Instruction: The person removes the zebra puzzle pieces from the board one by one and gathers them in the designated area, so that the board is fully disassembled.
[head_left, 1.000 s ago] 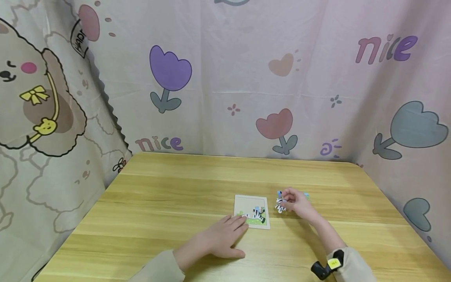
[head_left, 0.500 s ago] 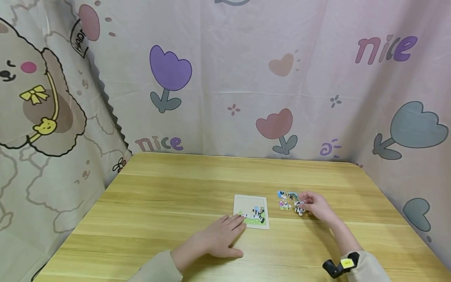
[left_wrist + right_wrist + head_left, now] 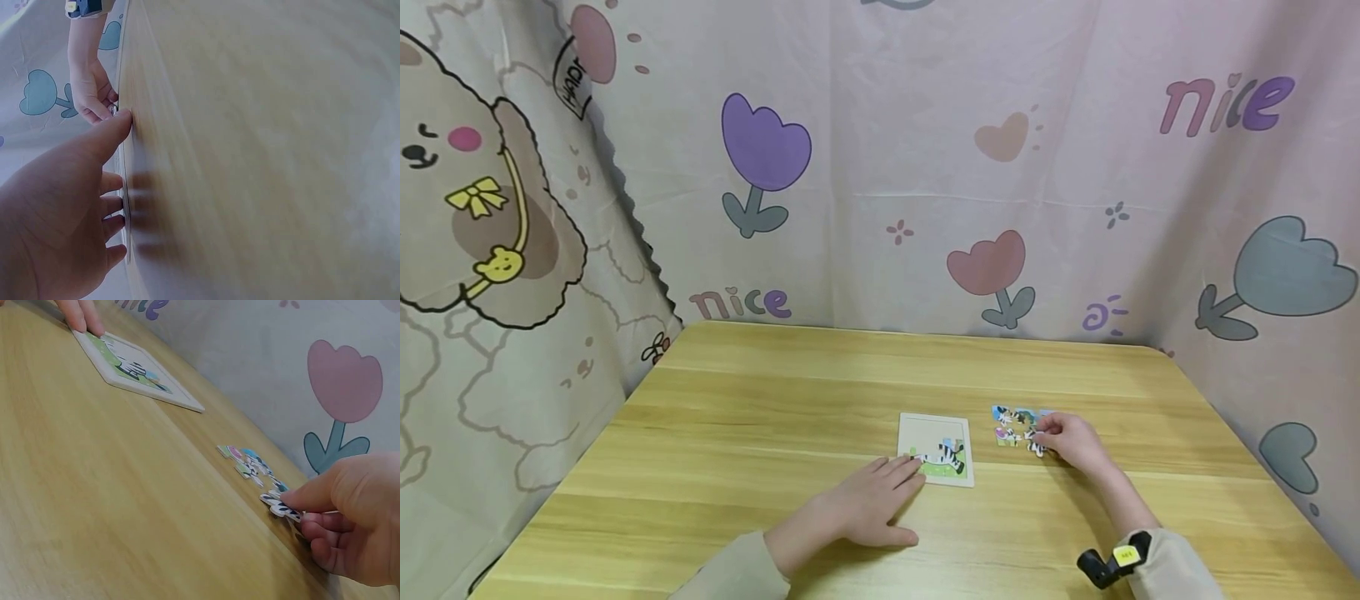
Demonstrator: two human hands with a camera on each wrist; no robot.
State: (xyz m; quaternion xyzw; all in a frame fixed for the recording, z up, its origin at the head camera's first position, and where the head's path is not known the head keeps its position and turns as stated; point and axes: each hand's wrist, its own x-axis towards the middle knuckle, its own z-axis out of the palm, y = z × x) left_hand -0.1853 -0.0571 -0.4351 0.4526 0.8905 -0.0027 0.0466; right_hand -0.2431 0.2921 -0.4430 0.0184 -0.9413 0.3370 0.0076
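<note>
Striped puzzle piece [image 3: 279, 505] pinched in the right hand [image 3: 1071, 442]

The flat piece, white with black zebra markings and a lobed, curving edge, is gripped between thumb and fingers, just beside the loose pieces [image 3: 247, 464]; whether it touches the table [image 3: 775, 400] I cannot tell; those pieces lie flat, close together, their printed faces blue, green, pink and striped; to their left on the table sits a pale, squarish puzzle board [image 3: 922, 429] with a slim raised rim, its lower part filled with a green and zebra-striped picture, the upper part plain; the left hand [image 3: 872, 504] lies spread, fingers straight, fingertips on the board's near left corner; the table has a yellowish wood grain with a faint sheen and rounded far corners; behind it hangs a softly creased curtain [image 3: 880, 150] printed with tulips and hearts.
</note>
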